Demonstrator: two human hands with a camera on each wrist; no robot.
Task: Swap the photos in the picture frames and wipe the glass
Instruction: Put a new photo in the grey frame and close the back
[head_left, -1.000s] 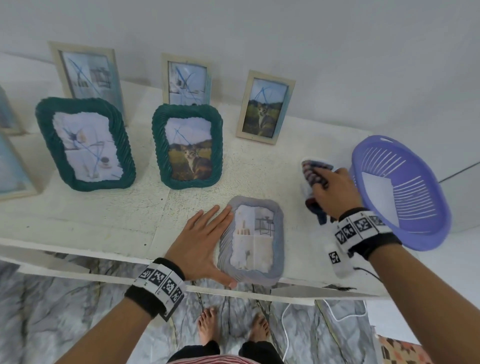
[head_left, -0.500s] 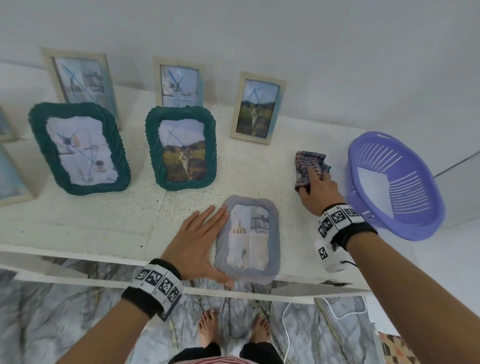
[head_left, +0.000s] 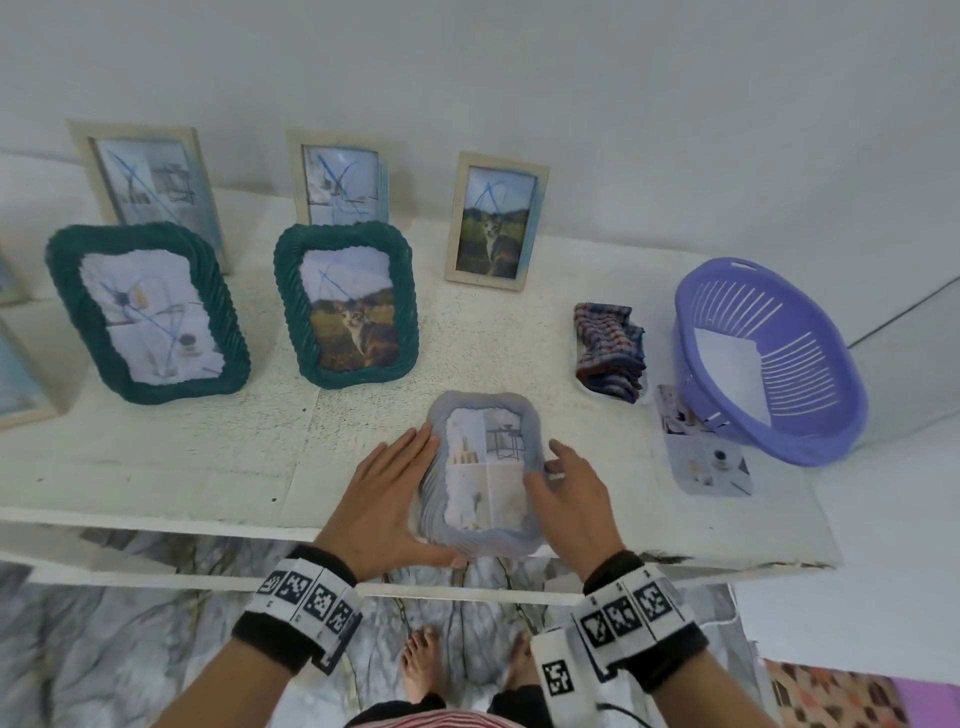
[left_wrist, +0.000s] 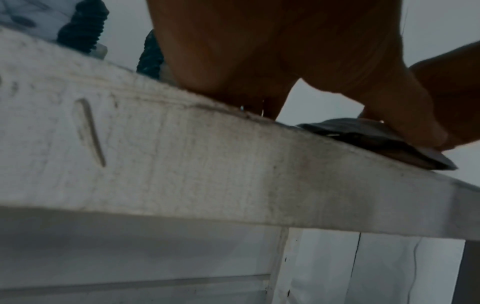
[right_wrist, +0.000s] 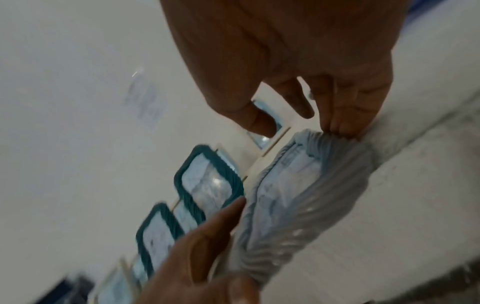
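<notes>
i see the grey ribbed picture frame (head_left: 480, 473) lying face up at the near edge of the white shelf (head_left: 218, 457), bracketed by both hands. left hand (head_left: 382, 501) is flat along its left edge, fingers straight and pressing the side, thumb tip against the near-left corner; from the left wrist view the thumb (left_wrist: 405, 117) bears down on the frame corner (left_wrist: 376, 142) that overhangs the shelf lip. so left is relaxed-flat, not clenched, just bracing. right hand (head_left: 569, 499) sits on the frame's right edge, fingers bent down; the right wrist view shows the fingertips (right_wrist: 342, 123) touching the frame's ribbed rim (right_wrist: 337, 185), thumb held off it. looks like a light touch more than a real grasp, i can't tell for sure whether it's gripping. photo inside the frame shows furniture panels. just beyond and right of the right hand: folded checked cloth (head_left: 610, 353) lying free on the shelf, nothing touching it. further right a purple plastic basket (head_left: 769, 358) tilted, with a loose photo print (head_left: 706, 457) partly under its near rim. beyond the left hand two green ribbed frames (head_left: 345, 304) stand upright, one with a cat photo, the other (head_left: 145, 312) well to its left. behind them three beige frames (head_left: 496, 221) stand near the wall, glass scribbled in blue.
</notes>
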